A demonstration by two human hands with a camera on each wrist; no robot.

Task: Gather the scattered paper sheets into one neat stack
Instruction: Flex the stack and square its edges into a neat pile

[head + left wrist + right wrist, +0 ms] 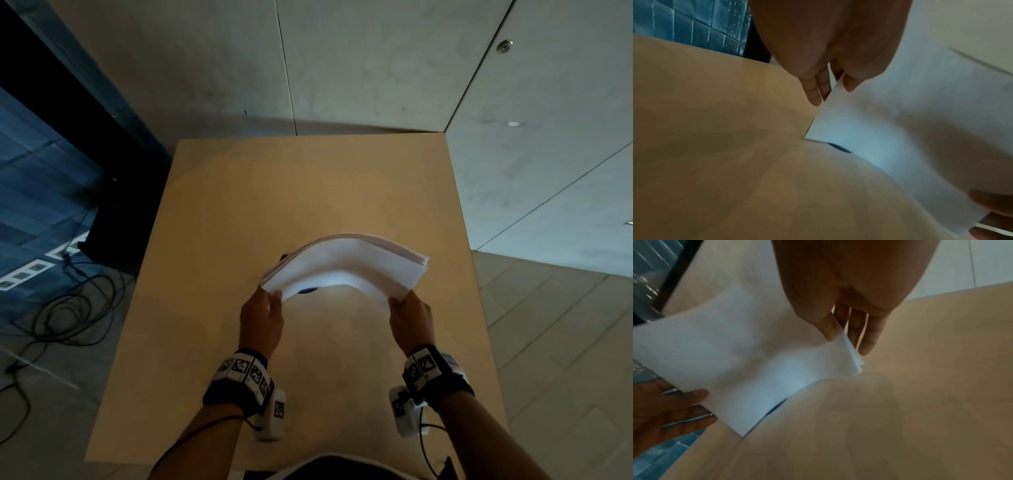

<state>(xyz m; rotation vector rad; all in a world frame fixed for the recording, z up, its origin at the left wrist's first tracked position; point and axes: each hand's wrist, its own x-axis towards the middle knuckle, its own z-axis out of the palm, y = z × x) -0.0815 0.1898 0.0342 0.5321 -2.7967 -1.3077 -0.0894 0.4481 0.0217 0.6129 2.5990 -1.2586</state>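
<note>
A stack of white paper sheets (346, 265) is lifted above the tan table (308, 185) and arches upward in the middle. My left hand (270, 298) pinches its left short edge, thumb on the near face and fingers behind, as the left wrist view shows on the paper sheets (900, 123) under my left hand (830, 87). My right hand (399, 303) pinches the right short edge; in the right wrist view the sheets (748, 356) fan slightly at that corner under my right hand (840, 335). A dark blue mark shows on the underside.
The table stands against pale wall panels (376, 68) at the back. Blue floor tiles with dark cables (58, 301) lie to the left, beside a black object (113, 219). Pale floor tiles (555, 325) lie to the right.
</note>
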